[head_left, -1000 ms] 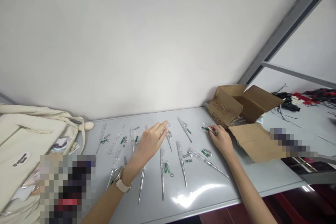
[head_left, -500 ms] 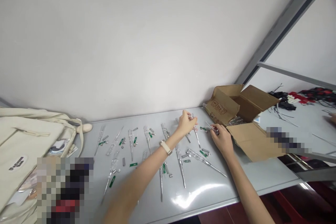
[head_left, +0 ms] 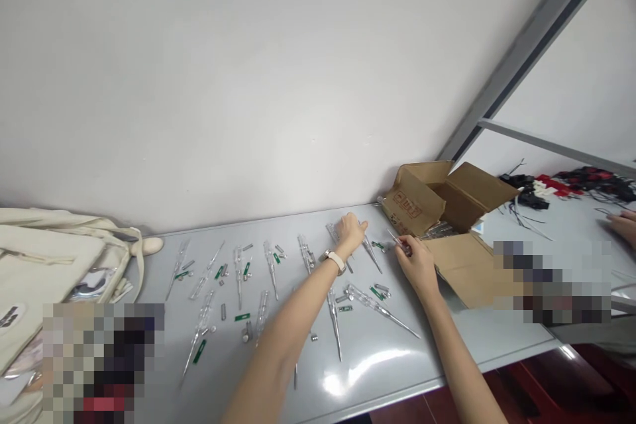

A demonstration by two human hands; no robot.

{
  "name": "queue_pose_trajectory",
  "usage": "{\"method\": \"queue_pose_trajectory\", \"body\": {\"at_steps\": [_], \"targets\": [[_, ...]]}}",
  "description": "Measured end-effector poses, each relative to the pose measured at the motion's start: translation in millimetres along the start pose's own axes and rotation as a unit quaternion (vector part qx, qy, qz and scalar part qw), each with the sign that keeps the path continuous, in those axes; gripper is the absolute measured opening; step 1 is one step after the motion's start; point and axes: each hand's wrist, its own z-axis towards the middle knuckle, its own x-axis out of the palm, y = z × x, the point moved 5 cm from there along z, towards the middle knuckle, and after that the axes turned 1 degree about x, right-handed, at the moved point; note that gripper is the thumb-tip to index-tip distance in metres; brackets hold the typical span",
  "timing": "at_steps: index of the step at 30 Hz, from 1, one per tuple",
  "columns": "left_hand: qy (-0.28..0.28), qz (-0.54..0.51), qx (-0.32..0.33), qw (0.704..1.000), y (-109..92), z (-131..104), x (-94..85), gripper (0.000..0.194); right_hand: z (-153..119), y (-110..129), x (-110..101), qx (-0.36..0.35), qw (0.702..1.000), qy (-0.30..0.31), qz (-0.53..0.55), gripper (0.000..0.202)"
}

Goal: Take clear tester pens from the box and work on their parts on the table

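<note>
Several clear screwdrivers with metal shafts lie in rows on the grey table (head_left: pixel 368 371), among small green strips, springs and metal bits. My left hand (head_left: pixel 351 230), with a watch at its wrist, is at the upper end of a clear screwdriver (head_left: pixel 372 255); its fingers are bent, and their grip is hard to make out. Near the carton's front flap, my right hand (head_left: pixel 416 262) is closed around a screwdriver (head_left: pixel 396 238) whose thin shaft points up and left. A green strip (head_left: pixel 378 246) lies between the two hands.
An open cardboard box (head_left: pixel 415 205) holding clear screwdrivers stands at the back right. A cream bag (head_left: pixel 54 252) lies at the left. Beyond a metal frame (head_left: pixel 541 139) are black and red parts (head_left: pixel 596 182) and another person's hand (head_left: pixel 623 225).
The screwdriver at my left hand has gone from raised to lower, near the table. My right hand keeps its screwdriver. The view has shifted slightly, and the other person's hand shows more.
</note>
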Motion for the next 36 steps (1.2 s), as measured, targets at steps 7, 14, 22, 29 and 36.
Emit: {"method": "queue_pose_trajectory", "body": {"at_steps": [7,14,22,29,36], "targets": [[0.031,-0.032,0.011,0.999,0,-7,-7.4,0.029,-1,7,0,0.003,1.0,-0.011,0.002,0.03],[0.056,-0.068,0.094,0.992,14,-47,-46.6,0.015,-1,17,-3,-0.022,1.0,-0.01,0.018,0.035],[0.101,-0.134,0.147,0.975,46,-142,-129.2,0.018,-12,33,4,0.013,0.998,0.055,-0.001,0.039],[0.124,-0.137,0.068,0.98,84,-200,-154.3,0.025,-18,46,15,0.036,0.985,0.161,-0.056,0.038],[0.147,-0.162,0.052,0.974,97,-214,-148.6,0.025,-19,44,15,0.038,0.984,0.166,-0.06,0.026]]}}
